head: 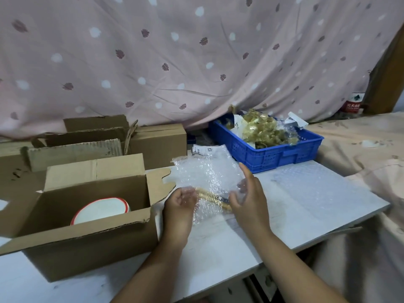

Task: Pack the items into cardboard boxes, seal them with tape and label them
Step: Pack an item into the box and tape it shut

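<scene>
At the far left of the frame a stack of brown boxes (pixel 91 141) stands at the back of the desk (pixel 218 243), some with torn flaps. In front of them, at lower left, an open cardboard box (pixel 91 243) sits on the desk with its flaps spread; inside it lies a white bowl with a red rim (pixel 102 209), tipped on its side.

Just right of that box is my left hand (pixel 180 201), palm up, its fingers (pixel 188 193) curled round the left edge of a sheet of bubble wrap (pixel 203 173). The sheet rises between my hands in the middle of the frame. A yellow beaded item (pixel 213 196) with a dark part lies in its lower fold, running slantwise from one hand to the other. My right hand (pixel 249 197) holds the sheet's right edge between the thumb and lower fingers, with the forefinger stretched upward.

Behind the sheet a printed packet (pixel 203 149) lies flat. Right of centre a blue crate (pixel 273 149) stands on the desk, filled with yellowish wrapped things and white packets. In front of the crate a second bubble sheet (pixel 306 182) lies flat on the desk. At upper right a bottle (pixel 353 103) with a red label stands against the pink patterned cloth (pixel 175 51) that hangs across the whole background.
</scene>
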